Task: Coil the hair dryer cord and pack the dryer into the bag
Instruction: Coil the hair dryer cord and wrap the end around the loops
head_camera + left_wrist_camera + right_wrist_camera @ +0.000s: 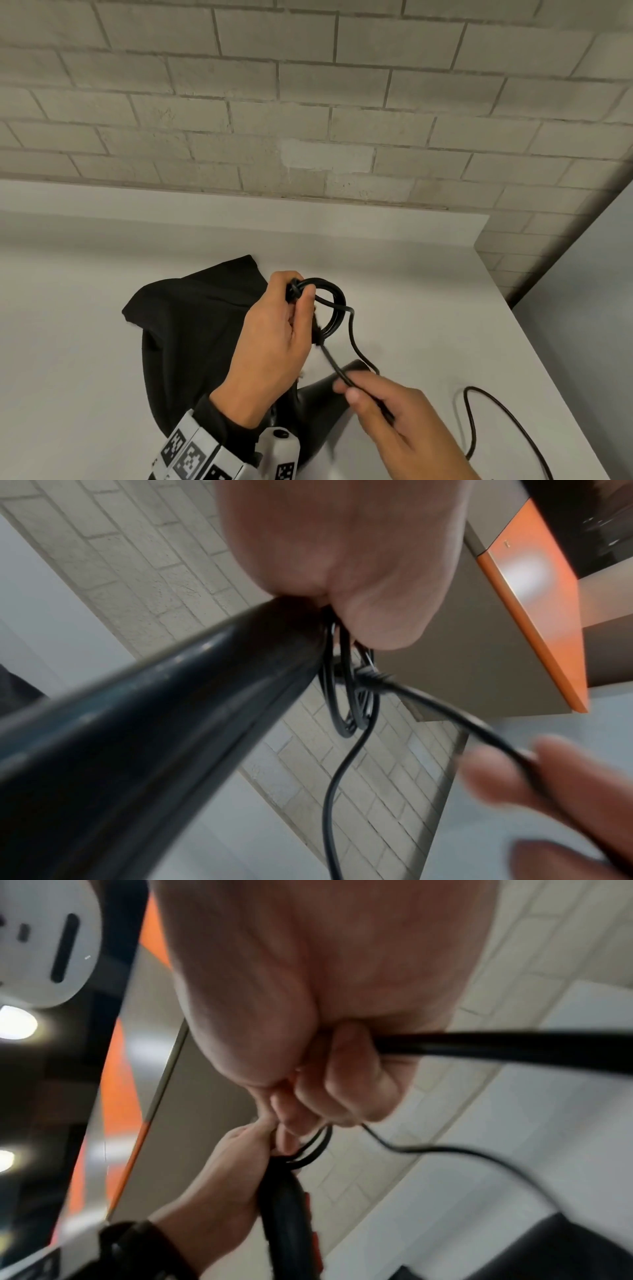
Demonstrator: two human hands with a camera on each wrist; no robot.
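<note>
Background: pale brick wall [308, 102] behind a white worktop [428, 274]; an orange-edged panel [534, 601] shows in the left wrist view.
Bag: black cloth bag [191, 325] lies slumped on the worktop at about 9 o'clock from the hands, partly under the left forearm.
Hair dryer: black hair dryer [318, 397] sits low in the head view, at 6 o'clock from the coil, its handle rising into the left hand; in the left wrist view its glossy body [154, 737] fills the lower left.
Cord: black cord [334, 305] is gathered in a few small loops at the top of the left hand; one strand runs down toward 5 o'clock into the right hand, and the loose rest [479, 421] trails across the worktop at 4 o'clock, off the lower edge.
Left hand: left hand [274, 346] has its grip curled round the dryer handle, thumb pressing the loops [352, 696] against it.
Right hand: right hand [394, 421] pinches the cord strand between thumb and fingers [346, 1080], just below the coil; the grip is closed on it.
Wrist gear: a white band with black square markers [191, 459] wraps the left wrist.
</note>
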